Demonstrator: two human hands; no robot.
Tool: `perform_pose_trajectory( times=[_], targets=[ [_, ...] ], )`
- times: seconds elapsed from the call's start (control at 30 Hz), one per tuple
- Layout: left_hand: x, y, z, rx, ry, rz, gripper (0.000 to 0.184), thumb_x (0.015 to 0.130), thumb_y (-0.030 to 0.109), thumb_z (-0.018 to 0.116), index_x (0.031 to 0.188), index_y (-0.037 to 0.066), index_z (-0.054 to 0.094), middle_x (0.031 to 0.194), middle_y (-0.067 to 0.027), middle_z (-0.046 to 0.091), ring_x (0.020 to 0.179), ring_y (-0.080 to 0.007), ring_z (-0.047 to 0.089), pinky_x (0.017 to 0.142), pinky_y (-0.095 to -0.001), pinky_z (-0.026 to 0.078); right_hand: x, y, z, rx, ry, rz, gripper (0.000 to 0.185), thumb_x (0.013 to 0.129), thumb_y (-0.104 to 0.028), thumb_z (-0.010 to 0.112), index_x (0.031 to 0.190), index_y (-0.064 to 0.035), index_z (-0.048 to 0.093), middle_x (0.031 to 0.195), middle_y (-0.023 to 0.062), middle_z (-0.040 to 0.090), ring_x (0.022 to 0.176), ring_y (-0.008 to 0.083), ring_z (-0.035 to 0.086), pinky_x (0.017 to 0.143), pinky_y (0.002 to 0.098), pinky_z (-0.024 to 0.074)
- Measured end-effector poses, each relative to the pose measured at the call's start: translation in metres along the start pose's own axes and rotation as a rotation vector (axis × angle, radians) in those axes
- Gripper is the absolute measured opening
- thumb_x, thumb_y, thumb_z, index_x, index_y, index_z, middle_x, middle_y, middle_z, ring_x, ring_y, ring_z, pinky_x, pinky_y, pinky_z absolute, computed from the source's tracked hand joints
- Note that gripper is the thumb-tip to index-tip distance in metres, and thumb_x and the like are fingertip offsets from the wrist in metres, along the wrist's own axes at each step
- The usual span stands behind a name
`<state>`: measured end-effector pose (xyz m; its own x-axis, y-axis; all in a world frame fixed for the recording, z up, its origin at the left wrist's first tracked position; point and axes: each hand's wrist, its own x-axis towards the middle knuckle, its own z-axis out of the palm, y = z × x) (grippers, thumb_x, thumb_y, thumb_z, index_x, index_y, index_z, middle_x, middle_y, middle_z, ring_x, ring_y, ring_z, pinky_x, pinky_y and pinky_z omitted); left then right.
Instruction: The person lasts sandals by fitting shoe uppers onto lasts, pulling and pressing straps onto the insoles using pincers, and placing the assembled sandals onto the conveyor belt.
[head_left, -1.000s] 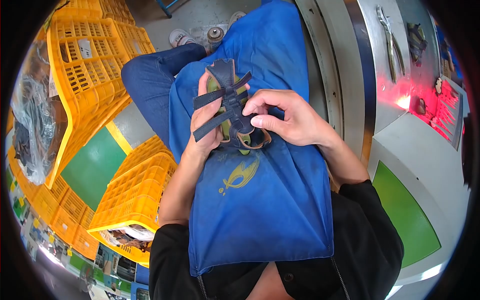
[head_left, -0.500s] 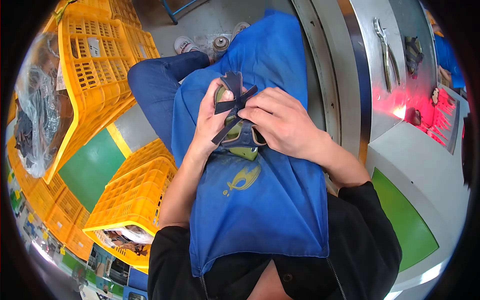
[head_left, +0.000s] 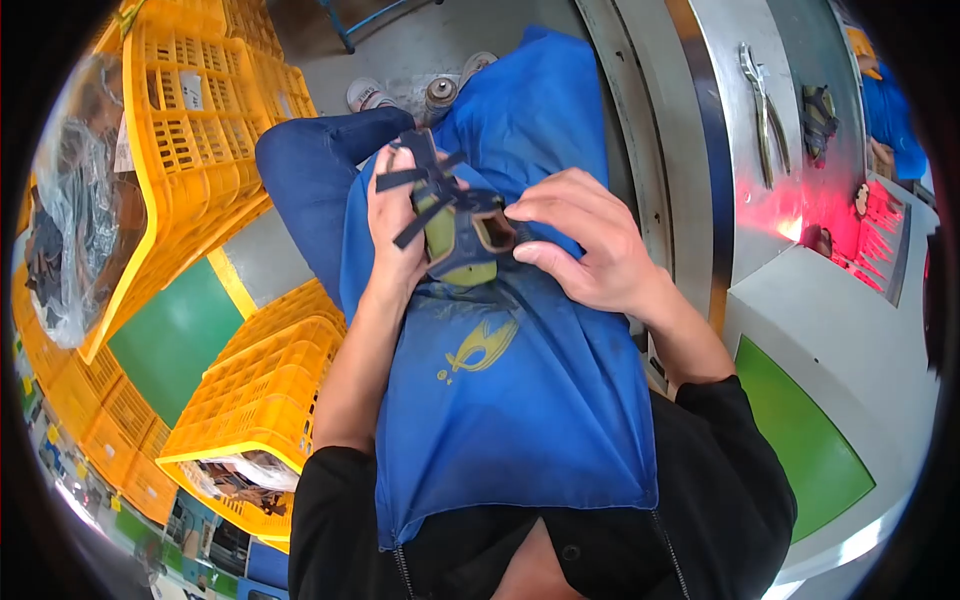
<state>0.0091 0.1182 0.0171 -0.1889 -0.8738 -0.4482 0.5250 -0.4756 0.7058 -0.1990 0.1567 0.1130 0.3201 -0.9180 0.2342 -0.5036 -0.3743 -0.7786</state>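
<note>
Over the blue apron (head_left: 520, 400) on my lap is a shoe upper with dark straps on a green last (head_left: 465, 272). My left hand (head_left: 396, 225) wraps round its left side, thumb near the top, with loose strap ends sticking out beside the fingers. At the right side of the shoe, my right hand (head_left: 590, 240) has thumb and forefinger closed near a dark strap end, and they appear to grip it. The strap is partly hidden by the fingertips.
Yellow crates (head_left: 195, 130) stand at the left, one lower crate (head_left: 255, 400) holding dark pieces. At the right, pliers (head_left: 762, 115) and another strapped shoe (head_left: 818, 125) lie on a metal bench near a red glow. A co-worker's blue sleeve (head_left: 893, 120) shows beyond.
The shoe has turned and shifted slightly left with my left hand. My right hand has moved from the crossed straps to the shoe's right side, drawing away from its middle.
</note>
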Motion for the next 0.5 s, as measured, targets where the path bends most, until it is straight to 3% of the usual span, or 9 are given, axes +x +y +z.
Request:
perform_pose_trajectory(
  times=[0.07,0.13,0.33,0.4,0.43,0.5],
  targets=[
    [0.005,0.01,0.009,-0.007,0.039,0.028,0.032,0.109,0.037,0.053,0.114,0.005,0.057,0.098,-0.0109,0.067,0.077,-0.0217,0.071,0.066,-0.033,0.059,-0.002,0.001,0.003,0.032,-0.122,0.021,0.031,0.08,-0.007,0.083,0.107,0.0006,0.072,0.104,0.0141,0.07,0.097,0.0335,0.067,0.088,0.0415,0.0522],
    [0.012,0.012,0.009,0.014,0.034,0.059,0.032,0.109,0.036,0.053,0.113,0.005,0.057,0.097,-0.011,0.067,0.076,-0.0216,0.071,0.066,-0.0329,0.059,-0.001,0.005,0.009,-0.031,-0.101,-0.028,0.024,0.081,-0.006,0.082,0.102,0.0005,0.072,0.1,0.0133,0.069,0.095,0.033,0.066,0.087,0.0415,0.052],
    [0.031,0.008,0.003,0.026,0.197,0.202,0.03,0.109,0.037,0.053,0.107,0.007,0.059,0.089,-0.0096,0.067,0.071,-0.0201,0.068,0.064,-0.0325,0.057,0.004,0.001,0.023,0.051,-0.096,-0.072,0.016,0.08,-0.001,0.083,0.094,-0.0014,0.074,0.093,0.01,0.066,0.088,0.0287,0.064,0.074,0.0387,0.0527],
    [0.037,0.002,0.007,-0.171,0.346,0.073,0.03,0.109,0.037,0.053,0.106,0.008,0.06,0.088,-0.0091,0.067,0.073,-0.0207,0.067,0.069,-0.0352,0.058,0.004,0.002,0.027,-0.03,0.073,0.053,0.018,0.079,-0.001,0.084,0.094,-0.0016,0.076,0.09,0.0086,0.065,0.088,0.0257,0.064,0.071,0.0358,0.0526],
    [0.038,0.001,0.007,-0.275,0.357,-0.024,0.031,0.109,0.038,0.053,0.108,0.008,0.061,0.09,-0.0087,0.067,0.079,-0.0218,0.067,0.075,-0.0385,0.058,0.003,0.008,0.031,-0.05,0.099,0.017,0.032,0.076,-0.006,0.089,0.105,-0.0022,0.075,0.098,0.0098,0.065,0.088,0.0237,0.064,0.072,0.0336,0.0541],
    [0.043,0.001,0.013,-0.357,0.4,-0.073,0.03,0.109,0.037,0.053,0.108,0.008,0.061,0.095,-0.0094,0.067,0.084,-0.0237,0.068,0.079,-0.0413,0.058,0.002,0.005,0.038,-0.097,0.147,0.007,0.042,0.074,-0.009,0.091,0.112,-0.0021,0.073,0.105,0.0117,0.063,0.09,0.0246,0.064,0.075,0.034,0.0551]
  ],
)
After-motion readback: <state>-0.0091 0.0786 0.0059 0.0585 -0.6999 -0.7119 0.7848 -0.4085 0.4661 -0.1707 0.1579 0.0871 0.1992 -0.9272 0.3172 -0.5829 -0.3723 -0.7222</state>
